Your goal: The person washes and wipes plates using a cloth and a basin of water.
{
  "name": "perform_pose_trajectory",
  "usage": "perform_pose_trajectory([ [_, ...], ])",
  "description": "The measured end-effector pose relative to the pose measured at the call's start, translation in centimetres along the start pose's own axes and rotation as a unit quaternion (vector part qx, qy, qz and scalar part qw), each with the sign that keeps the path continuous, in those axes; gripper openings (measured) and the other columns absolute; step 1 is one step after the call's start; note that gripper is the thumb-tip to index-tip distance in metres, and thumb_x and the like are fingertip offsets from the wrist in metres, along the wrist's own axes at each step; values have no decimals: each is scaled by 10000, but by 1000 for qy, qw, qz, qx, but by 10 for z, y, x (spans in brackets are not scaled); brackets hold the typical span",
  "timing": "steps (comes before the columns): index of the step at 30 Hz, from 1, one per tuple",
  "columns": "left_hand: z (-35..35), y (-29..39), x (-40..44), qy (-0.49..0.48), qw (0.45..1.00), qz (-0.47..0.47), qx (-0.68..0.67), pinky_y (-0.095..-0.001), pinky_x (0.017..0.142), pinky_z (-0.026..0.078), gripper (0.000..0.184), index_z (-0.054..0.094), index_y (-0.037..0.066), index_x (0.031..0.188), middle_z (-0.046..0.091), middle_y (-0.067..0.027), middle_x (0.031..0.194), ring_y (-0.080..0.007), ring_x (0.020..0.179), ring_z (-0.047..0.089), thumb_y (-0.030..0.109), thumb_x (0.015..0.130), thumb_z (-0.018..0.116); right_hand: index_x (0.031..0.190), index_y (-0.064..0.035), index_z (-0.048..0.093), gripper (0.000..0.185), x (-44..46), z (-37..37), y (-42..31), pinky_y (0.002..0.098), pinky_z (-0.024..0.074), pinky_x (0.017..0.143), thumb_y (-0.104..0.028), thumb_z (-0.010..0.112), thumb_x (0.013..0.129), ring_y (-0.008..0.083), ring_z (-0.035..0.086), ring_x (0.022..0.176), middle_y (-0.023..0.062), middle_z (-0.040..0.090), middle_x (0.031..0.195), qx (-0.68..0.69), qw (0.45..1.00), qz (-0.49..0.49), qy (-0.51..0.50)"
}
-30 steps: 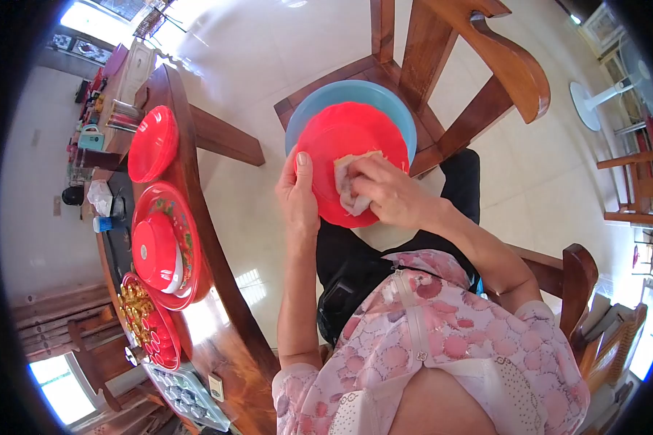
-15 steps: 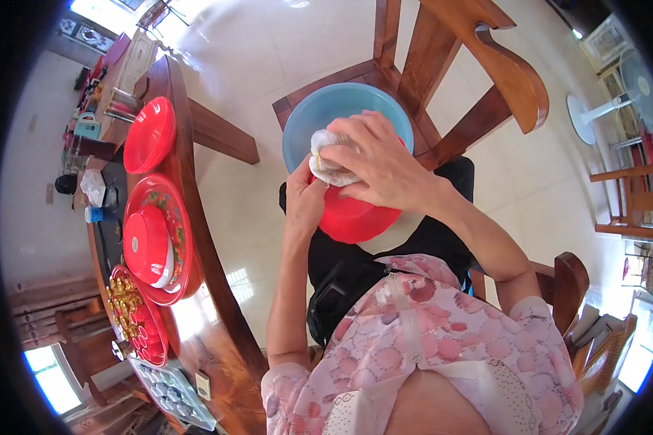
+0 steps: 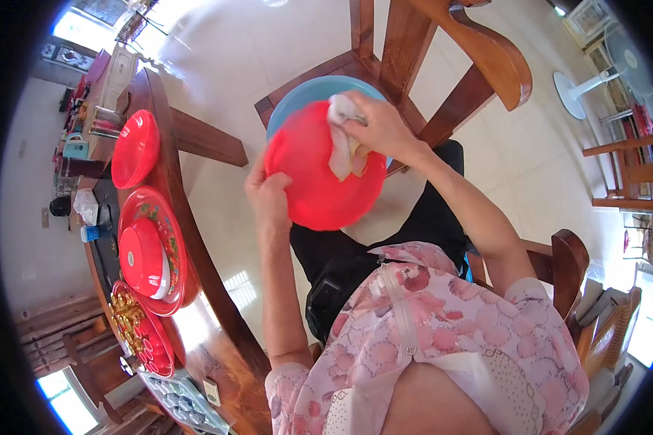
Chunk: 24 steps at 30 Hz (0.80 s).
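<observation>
My left hand (image 3: 268, 196) grips the left rim of a red plastic plate (image 3: 315, 185), thumb on its face and fingers behind. The plate is tilted in front of the blue basin (image 3: 286, 101) and hides much of it. In my right hand (image 3: 381, 127) is a bunched white cloth (image 3: 343, 112), pressed against the plate's upper right part, its loose end hanging over the red surface. The basin rests on the seat of a wooden chair (image 3: 265, 109).
On the wooden table (image 3: 214, 290) at left are stacked red plates (image 3: 136, 148), a large patterned red tray (image 3: 174, 225) with a red bowl (image 3: 141, 257), and another red tray (image 3: 163, 351) of gold items. A white fan (image 3: 573, 94) stands at right.
The red plate has come up and left, its face now showing. The bunched cloth has opened partly and moved with my right hand up onto the plate. My left hand has shifted left.
</observation>
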<state>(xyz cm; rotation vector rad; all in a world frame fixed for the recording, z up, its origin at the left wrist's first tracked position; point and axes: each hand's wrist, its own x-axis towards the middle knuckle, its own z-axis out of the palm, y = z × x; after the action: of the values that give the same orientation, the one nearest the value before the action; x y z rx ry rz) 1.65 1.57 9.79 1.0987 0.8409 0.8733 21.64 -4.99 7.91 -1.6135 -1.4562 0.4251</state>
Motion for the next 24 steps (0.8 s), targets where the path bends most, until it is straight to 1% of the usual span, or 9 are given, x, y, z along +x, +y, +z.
perform_pose_trajectory([
  [1, 1, 3, 0, 1, 1000, 0, 0, -280, 859, 463, 592, 571, -24, 1198, 615, -112, 1093, -194, 1008, 587, -104, 646, 371, 1068, -51, 534, 322, -2, -1, 6, 342, 486, 712, -248, 621, 829, 301, 619, 820, 165, 601, 967, 37, 993, 110, -4],
  [5, 8, 0, 3, 40, 998, 50, 11, -293, 879, 461, 570, 557, -39, 1197, 604, -125, 1111, -218, 1035, 578, -105, 663, 368, 1125, -8, 526, 375, -26, 42, 36, 309, 485, 752, -274, 608, 875, 208, 613, 877, 113, 617, 1023, 191, 958, 181, 113],
  [6, 11, -1, 3, 45, 996, 78, 8, -299, 887, 458, 562, 551, -42, 1196, 599, -128, 1119, -220, 1044, 573, -105, 668, 369, 1176, -22, 502, 386, -32, 43, 27, 317, 483, 829, -263, 598, 891, 189, 590, 970, 79, 598, 1091, 411, 867, 268, 88],
  [7, 14, -2, 3, 42, 996, 77, 10, -299, 887, 458, 562, 551, -42, 1196, 599, -128, 1119, -220, 1044, 573, -105, 668, 369, 1176, -22, 502, 386, -38, 50, 19, 317, 483, 829, -263, 598, 891, 189, 590, 970, 79, 598, 1091, 412, 866, 268, 91],
  [10, 22, -4, 0, 67, 988, 139, 22, -310, 915, 440, 536, 517, -43, 1217, 573, -130, 1159, -218, 1068, 555, -94, 700, 387, 1245, -43, 441, 426, -50, 71, 8, 365, 494, 863, -229, 588, 890, 231, 591, 1013, 101, 577, 1129, 648, 669, 347, 109],
  [14, 21, -12, -6, 95, 977, 187, 32, -320, 935, 420, 543, 442, -14, 1287, 533, -133, 1199, -224, 1092, 530, -63, 746, 459, 1239, -48, 452, 401, -39, 59, 17, 368, 492, 868, -213, 578, 896, 229, 585, 1018, 97, 580, 1125, 641, 673, 359, 82],
  [17, 12, 0, -7, 40, 988, 145, 17, -342, 953, 405, 551, 415, 3, 1312, 508, -150, 1234, -240, 1100, 523, -44, 770, 500, 1168, -46, 519, 319, -15, 14, 21, 335, 481, 870, -218, 571, 904, 197, 595, 992, 82, 612, 1078, 508, 797, 323, 55],
  [19, 3, 17, -4, -10, 995, 103, 10, -360, 973, 391, 548, 411, 10, 1315, 496, -165, 1258, -253, 1110, 519, -39, 779, 513, 1094, -65, 561, 255, -1, -14, 24, 340, 485, 828, -157, 590, 858, 224, 619, 949, 90, 638, 1029, 96, 981, 162, -36],
  [24, 7, 31, 2, -199, 961, 16, 194, -309, 873, 450, 512, 480, 24, 1256, 569, -110, 1131, -188, 1027, 550, 62, 770, 635, 1076, -99, 565, 300, 2, -27, -21, 379, 482, 787, -70, 570, 777, 293, 596, 924, 103, 611, 1015, -115, 990, -52, -70],
])
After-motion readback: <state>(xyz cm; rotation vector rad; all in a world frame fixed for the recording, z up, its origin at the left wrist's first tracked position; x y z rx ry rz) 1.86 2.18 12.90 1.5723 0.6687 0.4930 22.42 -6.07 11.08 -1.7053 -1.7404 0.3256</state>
